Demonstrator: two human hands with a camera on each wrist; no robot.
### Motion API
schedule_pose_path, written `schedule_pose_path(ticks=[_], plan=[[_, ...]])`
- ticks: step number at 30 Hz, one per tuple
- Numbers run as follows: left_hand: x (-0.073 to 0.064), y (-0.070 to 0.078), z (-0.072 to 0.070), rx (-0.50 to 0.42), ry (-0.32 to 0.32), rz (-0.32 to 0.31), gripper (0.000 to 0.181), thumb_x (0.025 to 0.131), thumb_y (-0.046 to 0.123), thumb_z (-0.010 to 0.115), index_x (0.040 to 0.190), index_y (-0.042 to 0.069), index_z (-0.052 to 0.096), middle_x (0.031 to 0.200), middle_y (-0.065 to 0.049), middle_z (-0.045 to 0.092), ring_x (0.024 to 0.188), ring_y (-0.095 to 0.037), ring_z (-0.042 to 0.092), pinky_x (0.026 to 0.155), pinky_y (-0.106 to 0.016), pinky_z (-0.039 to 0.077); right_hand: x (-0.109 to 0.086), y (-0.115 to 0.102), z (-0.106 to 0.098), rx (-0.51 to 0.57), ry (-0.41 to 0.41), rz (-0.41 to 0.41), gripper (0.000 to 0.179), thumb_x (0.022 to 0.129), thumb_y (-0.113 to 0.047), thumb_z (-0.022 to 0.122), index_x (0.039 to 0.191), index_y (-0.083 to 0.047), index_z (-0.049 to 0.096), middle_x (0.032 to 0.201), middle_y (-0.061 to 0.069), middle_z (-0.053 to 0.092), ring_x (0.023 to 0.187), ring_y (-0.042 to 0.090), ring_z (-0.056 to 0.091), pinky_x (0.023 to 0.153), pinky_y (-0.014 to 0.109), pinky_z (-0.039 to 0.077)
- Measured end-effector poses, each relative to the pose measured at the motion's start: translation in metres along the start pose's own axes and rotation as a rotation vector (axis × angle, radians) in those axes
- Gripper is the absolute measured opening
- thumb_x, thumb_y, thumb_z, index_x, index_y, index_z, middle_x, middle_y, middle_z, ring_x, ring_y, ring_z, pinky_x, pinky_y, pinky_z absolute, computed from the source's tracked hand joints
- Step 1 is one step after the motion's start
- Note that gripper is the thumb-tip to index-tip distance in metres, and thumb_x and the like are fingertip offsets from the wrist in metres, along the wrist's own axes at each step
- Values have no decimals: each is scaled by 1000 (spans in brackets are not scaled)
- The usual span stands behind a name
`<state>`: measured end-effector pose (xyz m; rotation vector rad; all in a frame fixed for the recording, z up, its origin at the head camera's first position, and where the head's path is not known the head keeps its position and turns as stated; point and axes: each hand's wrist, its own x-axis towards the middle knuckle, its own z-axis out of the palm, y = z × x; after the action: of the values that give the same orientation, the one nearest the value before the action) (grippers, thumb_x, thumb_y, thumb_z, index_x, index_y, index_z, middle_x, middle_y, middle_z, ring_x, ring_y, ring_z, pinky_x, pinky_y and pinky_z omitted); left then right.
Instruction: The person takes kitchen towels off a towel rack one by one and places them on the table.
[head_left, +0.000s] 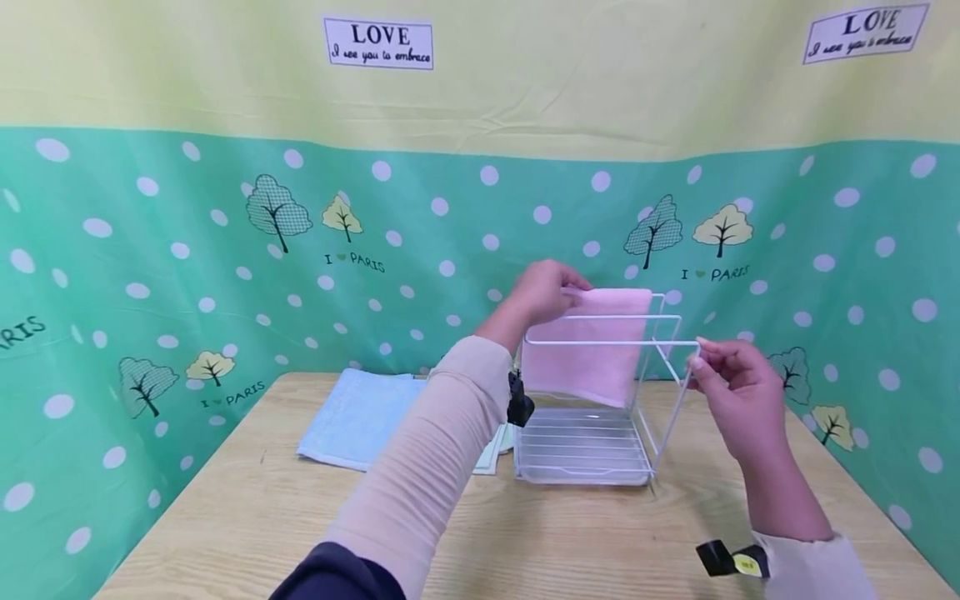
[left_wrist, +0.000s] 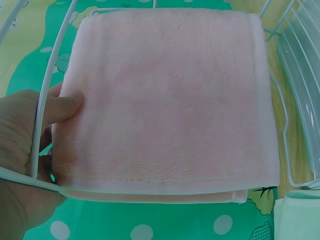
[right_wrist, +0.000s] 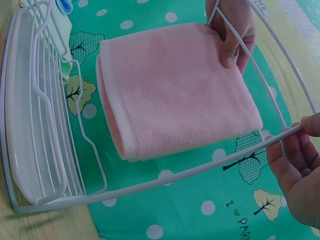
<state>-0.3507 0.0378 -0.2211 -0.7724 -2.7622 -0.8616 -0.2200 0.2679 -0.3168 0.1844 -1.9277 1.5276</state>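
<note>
A folded pink towel point(head_left: 577, 367) hangs over the rearmost top rail of a white wire rack point(head_left: 611, 342). My left hand point(head_left: 542, 293) pinches the towel's left end, up at the rail. In the left wrist view the thumb lies on the near face of the towel point(left_wrist: 165, 100), and the other fingers are mostly hidden behind it. At the rack's upper right front corner, my right hand point(head_left: 742, 400) grips the wire between thumb and fingers, as the right wrist view also shows. Below the rails, a clear drip tray point(head_left: 585, 479) forms the rack's base.
On the wooden table point(head_left: 540, 542), a folded light blue towel point(head_left: 360, 417) lies left of the rack, partly behind my left forearm. Pale green cloth point(left_wrist: 300, 215) sits close to the rack's left side. A green and yellow printed curtain point(head_left: 465, 225) stands behind the table.
</note>
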Motion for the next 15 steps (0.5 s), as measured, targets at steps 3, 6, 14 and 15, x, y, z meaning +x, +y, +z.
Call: schedule_pose_path(ticks=[3, 6, 14, 15], plan=[[0, 2, -1, 38, 17, -6, 21, 95, 16, 64, 110, 25, 75, 114, 8, 69, 106, -11, 60, 89, -25, 48, 1, 0, -1, 14, 1, -9, 22, 93, 3, 62, 115, 3, 61, 98, 4, 58, 83, 15, 57, 70, 17, 55], [1, 4, -2, 50, 45, 6, 22, 96, 16, 63, 111, 26, 75, 118, 9, 68, 111, -11, 59, 91, -25, 48, 1, 0, -1, 26, 4, -15, 23, 93, 3, 62, 116, 5, 60, 97, 5, 58, 83, 16, 57, 70, 17, 55], [-5, 5, -13, -76, 169, 78, 19, 92, 10, 67, 106, 19, 77, 115, 4, 69, 114, -12, 58, 96, -25, 46, 0, 0, 0, 87, 13, -22, 20, 92, 6, 62, 112, 6, 62, 94, 6, 57, 80, 15, 57, 69, 17, 55], [-6, 5, -15, -93, 175, 83, 18, 92, 10, 68, 105, 19, 78, 114, 4, 69, 113, -12, 58, 96, -24, 46, 0, 1, 0, 90, 13, -24, 19, 92, 6, 62, 111, 6, 62, 94, 6, 57, 80, 15, 57, 69, 18, 55]])
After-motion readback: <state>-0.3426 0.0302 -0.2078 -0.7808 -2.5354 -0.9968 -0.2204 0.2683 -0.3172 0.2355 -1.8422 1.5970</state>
